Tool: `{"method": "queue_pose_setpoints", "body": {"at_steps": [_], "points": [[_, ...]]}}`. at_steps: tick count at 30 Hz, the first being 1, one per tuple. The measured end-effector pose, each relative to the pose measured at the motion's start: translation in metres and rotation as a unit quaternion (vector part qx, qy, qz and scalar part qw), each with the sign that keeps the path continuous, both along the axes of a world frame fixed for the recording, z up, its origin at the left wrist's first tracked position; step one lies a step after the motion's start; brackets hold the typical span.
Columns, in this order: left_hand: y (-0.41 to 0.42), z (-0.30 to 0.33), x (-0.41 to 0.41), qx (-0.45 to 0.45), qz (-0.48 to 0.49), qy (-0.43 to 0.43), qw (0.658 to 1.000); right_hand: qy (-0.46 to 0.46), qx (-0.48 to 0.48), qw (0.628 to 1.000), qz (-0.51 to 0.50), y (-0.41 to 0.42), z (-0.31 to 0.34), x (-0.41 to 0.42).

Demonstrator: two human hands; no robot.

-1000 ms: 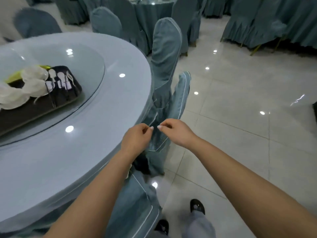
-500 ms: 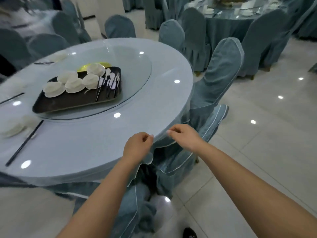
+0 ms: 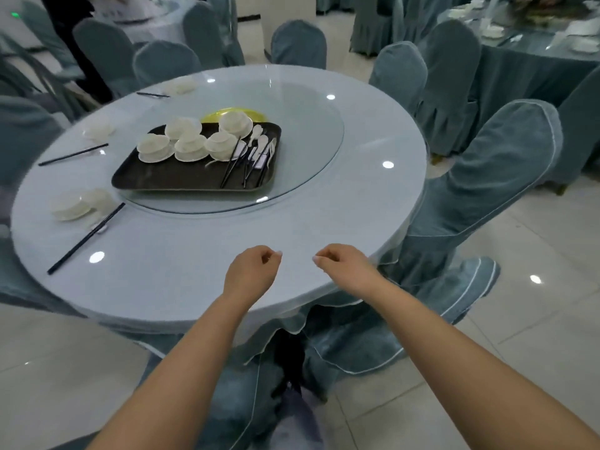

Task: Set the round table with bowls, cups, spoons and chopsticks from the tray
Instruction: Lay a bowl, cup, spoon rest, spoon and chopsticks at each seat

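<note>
Banquet hall, pale tiled floor (image 3: 535,336), blue-grey covered chairs all round. Your round table (image 3: 194,274) carries a pale cloth under a clear sheet, with a glass turntable (image 3: 308,131) at its centre.

Far left, near rim: one place already laid, white bowl set (image 3: 69,206) with black chopsticks (image 3: 86,238) just beside it. Two more laid places further round the left and far rim, each with bowls and a dark chopstick pair; detail too blurred to tell.

Centre: dark tray (image 3: 168,177) sits on the turntable. Left half of it holds five white bowls (image 3: 190,147) on saucers, clustered and touching. Right half holds white spoons (image 3: 263,147) and loose chopstick pairs (image 3: 232,164), lying roughly parallel. A yellow plate (image 3: 227,112) shows behind the tray.

Near edge: your left hand (image 3: 250,274) and right hand (image 3: 347,271) hover over the bare cloth, slightly apart, knuckles up. Both have fingers curled in, thumb meeting forefinger. Whether they pinch the clear sheet or nothing, you cannot tell.

Right: one covered chair (image 3: 487,190) tucked against the table; another laid table (image 3: 535,50) beyond.
</note>
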State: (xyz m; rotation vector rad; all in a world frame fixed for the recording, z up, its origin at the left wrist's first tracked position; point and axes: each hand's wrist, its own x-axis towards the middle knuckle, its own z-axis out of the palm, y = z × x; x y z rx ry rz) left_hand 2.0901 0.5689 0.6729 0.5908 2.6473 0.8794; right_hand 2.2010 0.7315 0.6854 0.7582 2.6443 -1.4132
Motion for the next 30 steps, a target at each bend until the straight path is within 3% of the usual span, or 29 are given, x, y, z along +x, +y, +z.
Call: {"method": "queue_pose_setpoints", "body": {"at_steps": [18, 25, 30], "points": [[-0.022, -0.063, -0.259, -0.013, 0.109, -0.032, 0.993, -0.086, 0.08, 0.99, 0.082, -0.008, -0.06, -0.277], [-0.023, -0.088, -0.326, -0.015, 0.099, -0.003, 0.995, -0.109, 0.161, 0.964, 0.18, -0.024, -0.086, -0.357], [-0.02, -0.1, -0.368, -0.099, 0.046, 0.021, 0.994, -0.14, 0.164, 0.956, 0.198, -0.019, -0.101, -0.39]]}}
